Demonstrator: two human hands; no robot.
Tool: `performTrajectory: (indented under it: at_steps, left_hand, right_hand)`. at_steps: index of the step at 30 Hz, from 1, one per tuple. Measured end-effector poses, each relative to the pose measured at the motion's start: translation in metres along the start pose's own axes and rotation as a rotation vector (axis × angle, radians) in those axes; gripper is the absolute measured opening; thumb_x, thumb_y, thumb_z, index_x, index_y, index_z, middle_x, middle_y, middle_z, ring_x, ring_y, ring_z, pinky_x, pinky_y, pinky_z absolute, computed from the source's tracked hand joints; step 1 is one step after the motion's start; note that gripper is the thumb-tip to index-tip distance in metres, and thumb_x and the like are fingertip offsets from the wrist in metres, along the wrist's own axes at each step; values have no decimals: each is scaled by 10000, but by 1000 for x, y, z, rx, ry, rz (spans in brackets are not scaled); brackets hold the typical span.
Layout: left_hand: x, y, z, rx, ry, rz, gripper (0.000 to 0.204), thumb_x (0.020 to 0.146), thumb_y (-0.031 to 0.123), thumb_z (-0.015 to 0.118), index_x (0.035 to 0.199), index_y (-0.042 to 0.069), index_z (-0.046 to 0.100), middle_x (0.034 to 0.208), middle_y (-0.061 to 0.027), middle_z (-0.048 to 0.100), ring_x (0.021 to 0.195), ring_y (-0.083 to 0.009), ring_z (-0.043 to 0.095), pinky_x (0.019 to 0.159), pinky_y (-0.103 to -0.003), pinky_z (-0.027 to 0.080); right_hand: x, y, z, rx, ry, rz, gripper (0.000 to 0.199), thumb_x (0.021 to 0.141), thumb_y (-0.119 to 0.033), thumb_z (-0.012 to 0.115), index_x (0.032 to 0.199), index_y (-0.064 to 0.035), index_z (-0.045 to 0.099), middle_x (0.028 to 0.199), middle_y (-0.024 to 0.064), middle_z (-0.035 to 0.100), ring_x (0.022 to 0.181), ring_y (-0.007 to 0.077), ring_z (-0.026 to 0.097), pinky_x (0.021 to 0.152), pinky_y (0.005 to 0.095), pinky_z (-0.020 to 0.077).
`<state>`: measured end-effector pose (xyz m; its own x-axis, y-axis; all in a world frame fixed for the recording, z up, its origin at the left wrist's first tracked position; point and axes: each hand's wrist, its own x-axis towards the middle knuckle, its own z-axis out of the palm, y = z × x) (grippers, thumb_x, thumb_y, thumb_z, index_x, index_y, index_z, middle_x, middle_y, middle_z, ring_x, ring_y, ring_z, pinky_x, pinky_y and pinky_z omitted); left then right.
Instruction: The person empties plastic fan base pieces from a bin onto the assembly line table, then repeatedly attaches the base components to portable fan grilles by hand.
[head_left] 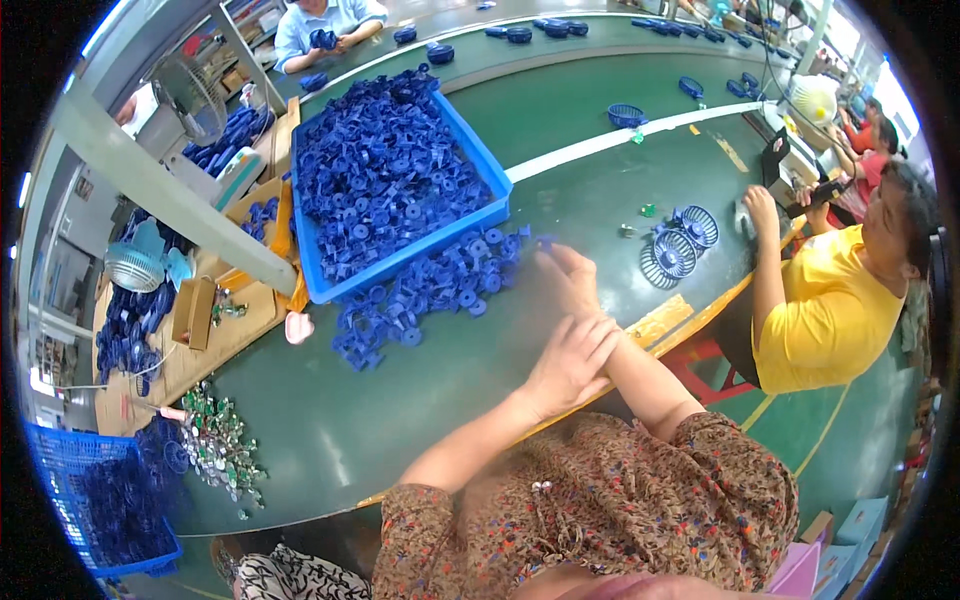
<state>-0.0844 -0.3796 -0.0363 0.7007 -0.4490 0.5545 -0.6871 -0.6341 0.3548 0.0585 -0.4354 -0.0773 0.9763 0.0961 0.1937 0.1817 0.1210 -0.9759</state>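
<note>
My right hand (574,282) reaches over the green table, its fingertips pinched on a small blue plastic part (545,243). Just left of it, a loose heap of similar blue plastic parts (430,290) lies against the front of a blue tray (505,200) piled high with more of them. My left hand (568,368) lies across my right wrist, its fingers laid over it and holding no part. To the right of my hands, several round blue fan grilles (672,255) rest on the table beside a small green piece (648,210).
A heap of small metal-and-green parts (215,440) lies at the left, near a blue basket (130,560). A metal post (180,180) stands beside the tray. At right sits a co-worker in a yellow shirt (830,320). Beyond, blue fan housings (626,115) dot the belt.
</note>
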Motion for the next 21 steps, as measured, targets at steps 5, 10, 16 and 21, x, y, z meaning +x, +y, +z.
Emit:
performTrajectory:
  at_steps: [5, 10, 16, 21]
  left_hand:
    - [4, -2, 1, 74, -102, -37, 924, 766, 357, 805, 1525, 53, 375, 1572, -132, 356, 1497, -326, 296, 1229, -585, 197]
    - [15, -5, 1, 95, -97, -28, 998, 722, 352, 834, 1525, 10, 350, 1588, -163, 330, 1524, -358, 238, 1218, -603, 210]
    - [16, -5, 6, -25, -110, -13, 1034, 719, 312, 829, 1556, 33, 288, 1607, -170, 308, 1530, -373, 236, 1229, -633, 148]
    - [12, -5, 11, -53, -150, 81, 994, 710, 179, 801, 1560, 55, 300, 1607, -162, 314, 1526, -366, 254, 1230, -638, 144]
  right_hand:
    - [13, -12, 8, 104, 47, 201, 284, 925, -229, 770, 1082, 6, 745, 840, -7, 686, 683, 48, 553, 595, 223, 451]
    - [34, -23, 26, 275, 107, 328, 310, 926, -259, 769, 1111, -12, 737, 776, -29, 638, 575, 46, 487, 494, 227, 371]
    - [63, -19, 49, 233, 171, 210, 315, 926, -266, 766, 1112, -13, 736, 758, -35, 625, 555, 46, 472, 477, 223, 354]
    - [57, -22, 50, 55, 112, 132, 289, 943, -231, 747, 1126, -8, 747, 855, -28, 693, 715, 45, 554, 622, 231, 446]
